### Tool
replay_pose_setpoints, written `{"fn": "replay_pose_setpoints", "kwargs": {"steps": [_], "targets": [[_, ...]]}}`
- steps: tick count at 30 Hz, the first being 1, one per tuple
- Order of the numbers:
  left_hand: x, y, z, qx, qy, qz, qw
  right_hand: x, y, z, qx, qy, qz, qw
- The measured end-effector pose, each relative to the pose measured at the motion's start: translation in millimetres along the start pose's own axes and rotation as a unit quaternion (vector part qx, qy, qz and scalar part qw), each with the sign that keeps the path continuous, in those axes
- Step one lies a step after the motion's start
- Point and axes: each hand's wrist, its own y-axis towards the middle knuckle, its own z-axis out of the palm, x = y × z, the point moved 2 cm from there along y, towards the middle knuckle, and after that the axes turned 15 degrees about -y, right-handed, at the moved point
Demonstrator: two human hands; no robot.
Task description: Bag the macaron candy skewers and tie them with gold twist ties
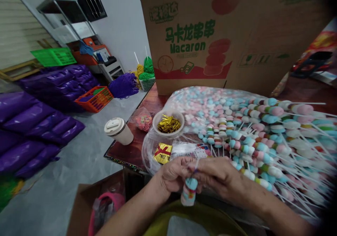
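Note:
A short marshmallow skewer in a clear printed wrapper hangs between my hands, its white stick pointing up. The marshmallows are pale blue and pink. My left hand pinches the gathered neck of the wrapper from the left. From the right, my right hand is closed at the same neck, fingers against the stick. Something thin and dark shows at the neck, too small to make out. Just beyond my hands lies a gold packet marked twist ties. Behind it a white bowl holds gold twist ties.
Many marshmallow skewers lie piled on the right, beside a clear bag of loose marshmallows. A large carton stands behind. A lidded cup sits at the table's left corner. An open box is below left.

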Motion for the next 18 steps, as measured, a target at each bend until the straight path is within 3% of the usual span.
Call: {"fn": "replay_pose_setpoints", "kwargs": {"steps": [4, 7, 9, 11, 12, 14, 15, 16, 18], "targets": [[-4, 3, 7.7, -0.073, -0.037, 0.135, 0.987, -11, 8, 5, -0.162, -0.173, 0.08, 0.968], [-5, -1, 11.5, -0.195, 0.051, 0.257, 0.945, -13, 12, 2, -0.197, -0.325, 0.017, 0.925], [-5, -5, 17.5, -0.253, 0.11, 0.261, 0.925, -8, 12, -5, -0.21, -0.414, -0.002, 0.886], [-8, -11, 27.7, -0.235, 0.117, 0.177, 0.948, -1, 10, -7, -0.216, -0.437, -0.016, 0.873], [-13, -16, 34.1, -0.195, 0.104, 0.145, 0.964, 3, 9, -5, -0.208, -0.415, -0.029, 0.885], [-29, -30, 44.3, -0.117, 0.079, 0.2, 0.97, 6, 7, 3, -0.172, -0.319, -0.025, 0.932], [-36, -37, 46.3, -0.092, 0.083, 0.235, 0.964, 4, 6, 6, -0.164, -0.259, 0.025, 0.952], [-39, -42, 46.1, -0.073, 0.109, 0.218, 0.967, 0, 6, 8, -0.171, -0.199, 0.095, 0.96], [-34, -44, 39.3, -0.072, 0.207, 0.12, 0.968, -6, 5, 11, -0.203, -0.103, 0.211, 0.951]]}}
